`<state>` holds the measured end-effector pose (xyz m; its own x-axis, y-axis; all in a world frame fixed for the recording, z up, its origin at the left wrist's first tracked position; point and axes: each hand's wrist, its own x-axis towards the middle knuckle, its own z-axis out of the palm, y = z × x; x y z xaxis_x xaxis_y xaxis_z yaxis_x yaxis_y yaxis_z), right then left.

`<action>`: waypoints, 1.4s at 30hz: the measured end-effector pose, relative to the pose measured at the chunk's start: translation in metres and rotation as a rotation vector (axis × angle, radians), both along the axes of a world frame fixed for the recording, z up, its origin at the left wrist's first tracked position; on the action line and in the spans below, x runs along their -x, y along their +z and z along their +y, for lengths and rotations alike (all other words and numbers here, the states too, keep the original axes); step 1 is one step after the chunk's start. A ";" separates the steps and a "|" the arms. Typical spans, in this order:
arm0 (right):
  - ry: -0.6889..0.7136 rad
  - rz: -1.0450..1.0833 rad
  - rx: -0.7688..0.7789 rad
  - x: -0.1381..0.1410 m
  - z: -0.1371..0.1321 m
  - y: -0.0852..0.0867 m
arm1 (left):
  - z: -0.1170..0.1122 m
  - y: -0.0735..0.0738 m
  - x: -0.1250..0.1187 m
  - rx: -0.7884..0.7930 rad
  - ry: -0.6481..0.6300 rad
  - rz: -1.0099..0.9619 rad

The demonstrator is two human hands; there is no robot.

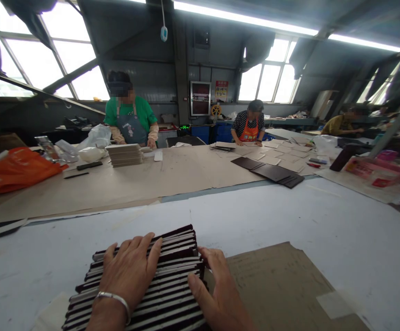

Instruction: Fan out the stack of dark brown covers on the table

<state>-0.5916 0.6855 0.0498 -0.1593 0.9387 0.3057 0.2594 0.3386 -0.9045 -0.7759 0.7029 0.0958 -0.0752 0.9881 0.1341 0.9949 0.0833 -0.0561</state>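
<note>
A row of thin boards (172, 287) with dark maroon and whitish edges lies in front of me, packed side by side like stripes. My left hand (133, 264), with a silver bracelet at the wrist, rests across the top of the row, fingers stretched out and spread. At the row's right end is my right hand (219, 289); its thumb lies over the top edge and its fingers touch the end, apart from one another. Part of the row is hidden under both hands. To the right, a grey-brown cardboard sheet (282, 280) lies flat on the white table surface (351, 230).
Across the table, a person in a green top (131, 115) stands behind stacked boards (126, 155). Another person in an orange apron (250, 128) bends over flat pieces. Dark panels (272, 172), an orange bag (17, 168) and a pink basket (375, 171) lie around.
</note>
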 end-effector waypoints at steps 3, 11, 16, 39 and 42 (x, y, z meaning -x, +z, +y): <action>-0.038 0.005 0.007 0.001 -0.001 -0.001 | 0.000 0.000 0.000 0.002 -0.004 0.000; -0.113 -0.010 0.004 0.004 0.003 -0.006 | 0.000 0.001 -0.001 0.004 0.015 -0.025; -0.102 0.019 0.026 0.003 0.003 -0.004 | 0.000 0.001 -0.001 -0.011 0.012 -0.015; -0.053 -0.037 0.030 0.005 0.007 0.002 | 0.001 -0.002 0.002 0.009 -0.003 -0.042; 0.016 -0.104 -0.003 0.003 0.010 0.004 | 0.001 0.000 0.001 0.016 0.003 -0.043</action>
<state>-0.5950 0.6955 0.0536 -0.2056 0.9348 0.2897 0.3466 0.3464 -0.8717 -0.7768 0.7034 0.0954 -0.0837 0.9899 0.1146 0.9962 0.0859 -0.0145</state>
